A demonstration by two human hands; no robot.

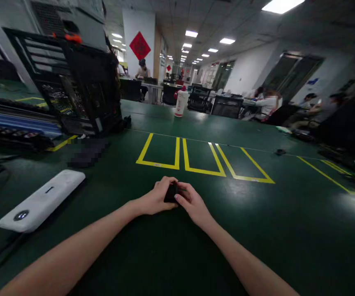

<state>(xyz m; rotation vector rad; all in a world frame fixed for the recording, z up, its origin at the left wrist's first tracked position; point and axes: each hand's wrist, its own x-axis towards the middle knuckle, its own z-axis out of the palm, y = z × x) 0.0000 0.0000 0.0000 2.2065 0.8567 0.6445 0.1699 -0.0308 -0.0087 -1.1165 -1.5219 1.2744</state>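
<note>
The bench (165, 255) is spreading dark green and glossy beneath everything, with ceiling lights (191, 33) glaring off its right part. Between its middle and near edge, both hands are holding a small black object (170, 193): the left hand (155, 198) is wrapping one side, and the right hand (195, 205) is grasping the other with thumb and fingers. Whether the object is touching the bench, I cannot tell.

Just beyond the hands, yellow tape (205, 172) is marking three frames, their open sides facing a thin seam (196, 140) running across the bench. Past the seam, a white bottle (181, 103) is standing near the far edge. Toward the left edge, an open black computer case (87, 82) is rising; nearer, a white device (43, 199) is lying slantwise, a black cable (3, 253) trailing from it toward the near left corner.

Beyond the far edge, a red diamond (140, 45) is hanging on a white column (134, 22), a person (143, 73) is sitting at a desk, and others are sitting at the right.
</note>
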